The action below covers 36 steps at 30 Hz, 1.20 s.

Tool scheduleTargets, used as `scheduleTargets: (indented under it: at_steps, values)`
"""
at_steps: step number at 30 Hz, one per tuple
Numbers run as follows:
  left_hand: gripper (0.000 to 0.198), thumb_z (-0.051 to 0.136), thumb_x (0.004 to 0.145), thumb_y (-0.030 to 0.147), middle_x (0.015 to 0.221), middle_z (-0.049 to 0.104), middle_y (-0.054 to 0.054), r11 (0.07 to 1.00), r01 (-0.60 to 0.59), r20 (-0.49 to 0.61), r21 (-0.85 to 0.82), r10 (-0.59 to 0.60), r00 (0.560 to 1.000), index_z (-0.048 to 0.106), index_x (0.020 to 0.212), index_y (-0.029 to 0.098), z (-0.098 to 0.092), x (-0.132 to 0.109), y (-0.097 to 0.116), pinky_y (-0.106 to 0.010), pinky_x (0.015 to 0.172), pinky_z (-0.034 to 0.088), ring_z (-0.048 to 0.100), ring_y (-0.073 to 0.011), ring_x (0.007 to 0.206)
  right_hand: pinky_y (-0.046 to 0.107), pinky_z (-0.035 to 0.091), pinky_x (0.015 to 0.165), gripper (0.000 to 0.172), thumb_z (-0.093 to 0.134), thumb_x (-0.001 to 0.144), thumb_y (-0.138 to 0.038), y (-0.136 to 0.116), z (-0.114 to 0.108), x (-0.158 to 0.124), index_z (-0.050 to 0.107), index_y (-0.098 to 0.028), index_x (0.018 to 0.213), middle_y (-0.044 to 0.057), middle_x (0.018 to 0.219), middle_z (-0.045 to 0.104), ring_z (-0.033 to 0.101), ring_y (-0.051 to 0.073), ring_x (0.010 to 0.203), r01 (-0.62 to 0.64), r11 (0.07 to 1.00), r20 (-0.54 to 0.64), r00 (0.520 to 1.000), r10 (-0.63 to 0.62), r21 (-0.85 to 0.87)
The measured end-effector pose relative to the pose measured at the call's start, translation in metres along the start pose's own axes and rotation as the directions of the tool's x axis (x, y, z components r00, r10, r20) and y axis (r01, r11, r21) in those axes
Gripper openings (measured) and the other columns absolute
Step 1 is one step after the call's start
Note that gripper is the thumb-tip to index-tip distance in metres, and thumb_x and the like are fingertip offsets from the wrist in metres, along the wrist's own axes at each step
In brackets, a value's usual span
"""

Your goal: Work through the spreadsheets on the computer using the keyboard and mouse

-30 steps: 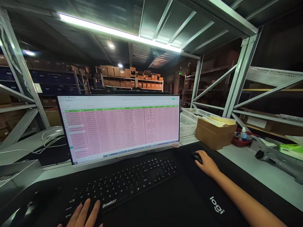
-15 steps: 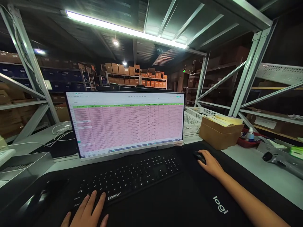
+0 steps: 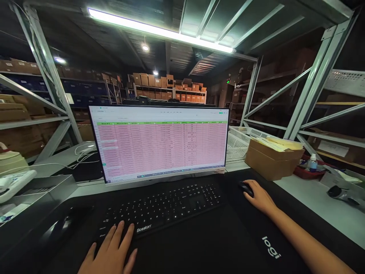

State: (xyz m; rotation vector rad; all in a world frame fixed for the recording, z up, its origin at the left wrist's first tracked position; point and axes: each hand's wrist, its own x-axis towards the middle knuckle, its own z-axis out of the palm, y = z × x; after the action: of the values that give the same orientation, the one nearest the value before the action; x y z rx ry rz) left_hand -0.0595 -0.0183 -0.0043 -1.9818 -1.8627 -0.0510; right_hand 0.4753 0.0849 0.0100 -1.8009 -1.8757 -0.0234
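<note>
My left hand lies flat, fingers stretched out, on the near left end of a black keyboard. My right hand is curled over a black mouse on a black desk mat with a white logo. Behind the keyboard stands a wide monitor showing a pink spreadsheet with a green header row.
A cardboard box with papers and a white mesh basket sit right of the monitor. A handheld scanner lies far right. A dark device rests left of the keyboard, white cables behind. Metal shelving surrounds the desk.
The view has swung left and tilted down a little, so everything sits further right and more of my left hand shows. Both hands stay on keyboard and mouse.
</note>
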Motion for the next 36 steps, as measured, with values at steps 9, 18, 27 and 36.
scheduleTargets:
  at_steps: [9, 18, 27, 36]
  values:
    - [0.060, 0.030, 0.089, 0.038, 0.154, 0.047, -0.014, 1.000, 0.019, 0.016, 0.002, -0.019, 1.000, 0.053, 0.140, 0.020, 0.000, -0.001, 0.000, -0.057, 0.109, 0.042, 0.049, -0.0332, 0.138, 0.040, 0.048, 0.103, 0.044, 0.050, 0.079, -0.035, -0.002, -0.002, -0.001, 0.057, -0.027, 0.122, 0.007, 0.130, 0.060, 0.059, 0.023, 0.119, 0.007, 1.000, -0.001, 1.000, -0.007, -0.013]
    - [0.062, 0.031, 0.087, 0.040, 0.155, 0.046, -0.014, 0.994, 0.042, 0.038, -0.097, -0.039, 0.999, 0.054, 0.140, 0.019, -0.002, 0.000, 0.001, -0.060, 0.111, 0.039, 0.046, -0.0351, 0.140, 0.039, 0.048, 0.102, 0.046, 0.050, 0.077, -0.033, -0.002, -0.001, -0.001, 0.057, -0.027, 0.122, 0.006, 0.129, 0.060, 0.060, 0.022, 0.117, -0.006, 0.999, 0.002, 1.000, 0.006, -0.040]
    - [0.061, 0.030, 0.089, 0.041, 0.155, 0.046, -0.015, 0.995, 0.012, -0.008, -0.099, -0.013, 1.000, 0.052, 0.142, 0.020, 0.013, -0.003, -0.005, -0.062, 0.109, 0.041, 0.047, -0.0367, 0.139, 0.040, 0.048, 0.101, 0.047, 0.051, 0.077, -0.031, 0.001, 0.000, -0.003, 0.057, -0.029, 0.124, 0.005, 0.130, 0.060, 0.061, 0.023, 0.116, -0.008, 0.999, -0.004, 1.000, 0.008, -0.040]
    - [0.059, 0.030, 0.090, 0.040, 0.154, 0.046, -0.015, 0.999, -0.006, -0.014, -0.051, 0.005, 1.000, 0.051, 0.142, 0.020, 0.009, -0.003, -0.004, -0.060, 0.109, 0.042, 0.046, -0.0358, 0.140, 0.039, 0.047, 0.103, 0.049, 0.050, 0.075, -0.028, 0.000, -0.001, -0.004, 0.055, -0.027, 0.124, 0.005, 0.131, 0.060, 0.060, 0.023, 0.118, -0.019, 0.998, -0.010, 1.000, 0.019, -0.064]
